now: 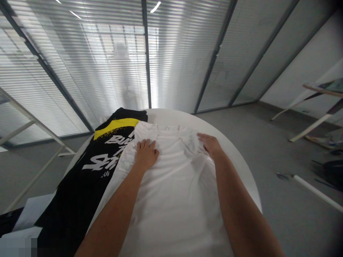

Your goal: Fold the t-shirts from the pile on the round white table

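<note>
White shirt (171,185) lies flat under both hands.

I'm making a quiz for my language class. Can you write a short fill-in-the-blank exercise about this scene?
1. Both hands rest on a ____ T-shirt.
2. The black shirt has a ____ stripe near its top.
3. The black shirt lies beside the person's ____ hand, not beside the right hand.
4. Both shirts lie on a white ____ table.

Missing words: white; yellow; left; round
</note>
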Tool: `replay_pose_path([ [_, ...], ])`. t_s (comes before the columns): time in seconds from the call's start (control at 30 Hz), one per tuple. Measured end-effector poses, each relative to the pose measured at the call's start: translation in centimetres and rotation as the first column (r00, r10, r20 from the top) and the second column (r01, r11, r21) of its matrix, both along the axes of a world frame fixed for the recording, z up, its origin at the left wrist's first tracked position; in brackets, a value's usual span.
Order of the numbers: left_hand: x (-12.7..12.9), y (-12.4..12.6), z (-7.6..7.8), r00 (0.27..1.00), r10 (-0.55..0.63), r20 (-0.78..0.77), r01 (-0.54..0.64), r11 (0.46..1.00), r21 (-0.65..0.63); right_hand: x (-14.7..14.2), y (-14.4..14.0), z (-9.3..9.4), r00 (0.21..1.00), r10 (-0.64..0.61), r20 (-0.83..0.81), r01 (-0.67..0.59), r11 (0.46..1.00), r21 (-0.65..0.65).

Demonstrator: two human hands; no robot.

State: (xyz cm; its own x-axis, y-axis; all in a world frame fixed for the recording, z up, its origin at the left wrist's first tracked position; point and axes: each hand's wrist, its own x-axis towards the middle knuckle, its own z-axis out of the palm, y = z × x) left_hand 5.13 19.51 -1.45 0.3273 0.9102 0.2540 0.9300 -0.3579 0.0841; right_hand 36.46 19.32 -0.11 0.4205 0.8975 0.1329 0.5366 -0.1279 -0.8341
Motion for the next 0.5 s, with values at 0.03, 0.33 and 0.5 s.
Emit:
replay_pose_path([
  [0.03,0.0,0.0,0.0,1.0,0.001,-0.001,-0.001,1.0,0.0,-0.2,-0.1,0.1,0.998,-0.019,-0.057,0.018,1.0,-0.015],
  [0.33,0.0,0.0,0.2,1.0,-0.001,0.011,0.001,1.0,-0.006,-2.4,-0.3,2.0,0.976,0.018,-0.215,-0.008,0.999,0.05],
  [0.5,0.0,0.0,0.2,0.999,0.002,0.039,-0.001,1.0,-0.018,-3.7,-0.1,2.4,0.964,0.029,-0.265,-0.018,0.999,0.045],
])
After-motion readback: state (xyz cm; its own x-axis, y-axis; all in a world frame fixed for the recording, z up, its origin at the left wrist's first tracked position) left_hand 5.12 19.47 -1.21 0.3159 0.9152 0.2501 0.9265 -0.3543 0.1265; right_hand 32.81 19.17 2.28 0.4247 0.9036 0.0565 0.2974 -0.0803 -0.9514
